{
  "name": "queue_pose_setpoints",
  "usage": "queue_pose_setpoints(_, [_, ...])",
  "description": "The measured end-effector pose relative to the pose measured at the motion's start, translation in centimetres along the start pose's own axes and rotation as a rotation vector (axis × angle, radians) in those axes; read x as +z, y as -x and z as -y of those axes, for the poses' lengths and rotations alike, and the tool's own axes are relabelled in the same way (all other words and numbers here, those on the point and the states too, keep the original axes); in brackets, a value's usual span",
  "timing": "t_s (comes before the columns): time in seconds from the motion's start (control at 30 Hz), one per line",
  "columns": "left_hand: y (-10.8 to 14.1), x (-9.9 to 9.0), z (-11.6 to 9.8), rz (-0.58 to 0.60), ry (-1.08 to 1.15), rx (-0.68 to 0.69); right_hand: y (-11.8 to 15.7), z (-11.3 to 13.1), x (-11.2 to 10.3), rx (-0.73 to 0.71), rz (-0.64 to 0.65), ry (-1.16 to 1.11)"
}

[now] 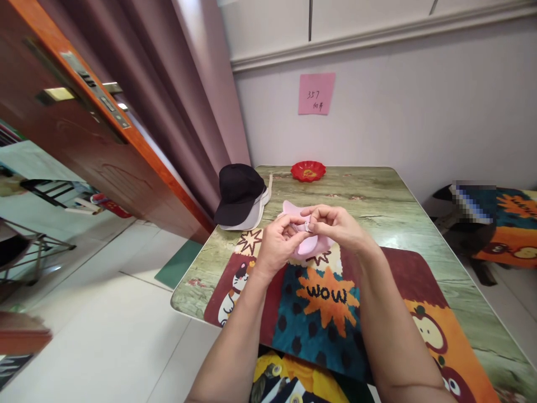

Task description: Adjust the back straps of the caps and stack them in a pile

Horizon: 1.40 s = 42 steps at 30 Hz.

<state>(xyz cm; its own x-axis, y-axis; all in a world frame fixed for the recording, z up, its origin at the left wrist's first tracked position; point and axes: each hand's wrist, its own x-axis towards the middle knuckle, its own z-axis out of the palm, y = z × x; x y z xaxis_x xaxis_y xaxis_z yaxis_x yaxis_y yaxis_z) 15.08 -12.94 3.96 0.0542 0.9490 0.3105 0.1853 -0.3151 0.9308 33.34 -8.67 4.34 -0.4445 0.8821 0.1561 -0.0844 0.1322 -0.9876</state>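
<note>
A pink cap (310, 247) is at the middle of the table, above the far edge of a colourful mat. Both hands meet over its strap (301, 226), which has a small metal buckle (307, 226). My left hand (280, 242) pinches the strap from the left, fingers closed. From the right, my right hand (335, 225) pinches the strap end by the buckle with thumb and forefinger. Fingers cover part of the strap and the cap.
A black cap (238, 190) lies over paler caps at the table's back left. A red scalloped dish (308, 171) is at the back edge. The patterned mat (293, 308) covers the front of the green table (369, 190). An open door (121, 151) stands left.
</note>
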Motion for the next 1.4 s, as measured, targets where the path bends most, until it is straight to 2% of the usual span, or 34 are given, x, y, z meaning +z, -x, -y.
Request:
queue_pose_setpoints(0.5, [0.1,0.0,0.2,0.102,-0.122,0.090,0.6,1.1,-0.8,-0.090,0.122,0.162])
queue_pose_setpoints(0.7, [0.2,-0.3,0.0,0.097,-0.148,0.144,0.6,1.0,-1.1,-0.143,0.084,0.216])
queue_pose_setpoints(1.13, [0.2,-0.3,0.8,-0.009,-0.194,0.102,0.1,0.7,0.8,0.001,-0.029,0.091])
queue_pose_setpoints(1.4, [0.2,-0.2,0.7,-0.016,-0.213,0.169,-0.2,-0.3,0.2,-0.091,-0.010,0.157])
